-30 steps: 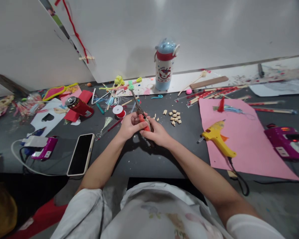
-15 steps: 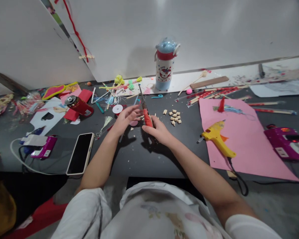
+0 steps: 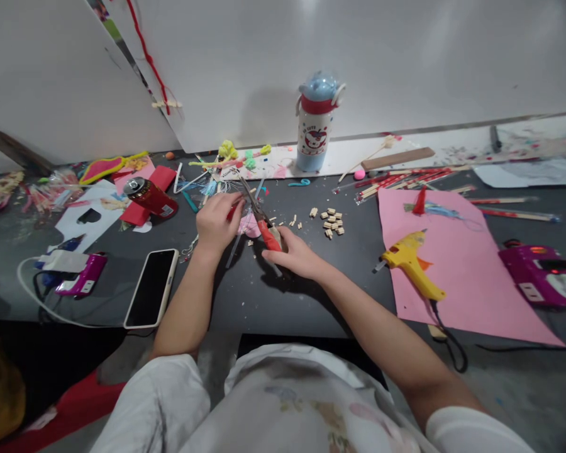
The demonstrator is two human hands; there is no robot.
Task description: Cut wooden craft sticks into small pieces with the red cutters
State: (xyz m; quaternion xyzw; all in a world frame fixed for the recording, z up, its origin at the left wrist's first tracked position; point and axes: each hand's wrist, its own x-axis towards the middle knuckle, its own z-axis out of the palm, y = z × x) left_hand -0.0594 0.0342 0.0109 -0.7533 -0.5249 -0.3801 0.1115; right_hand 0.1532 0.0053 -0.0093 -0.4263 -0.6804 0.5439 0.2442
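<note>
My right hand [image 3: 296, 253] is wrapped around the red-handled pliers [image 3: 268, 235]. Their long narrow jaws are parted and point away from me, up and to the left. Close to the jaw tips, my left hand [image 3: 218, 220] is closed over the spool of red thread [image 3: 233, 211]; most of the spool is hidden under the fingers. A pink round piece [image 3: 249, 225] lies on the dark table between the hands. Right of the pliers sits a cluster of short wooden pieces [image 3: 331, 221], with a few smaller bits nearer the jaws.
A bottle [image 3: 315, 126] stands at the back. On the left are a phone [image 3: 151, 289], a tilted red can [image 3: 151, 199] and a purple power strip [image 3: 88, 274]. A yellow glue gun [image 3: 412, 261] rests on pink paper [image 3: 471, 283] at right, before wrapped chopsticks [image 3: 405, 182].
My left hand has come off the pliers, moved left and closed over the spool. The pliers stay in my right hand; their jaws have parted and tilted left.
</note>
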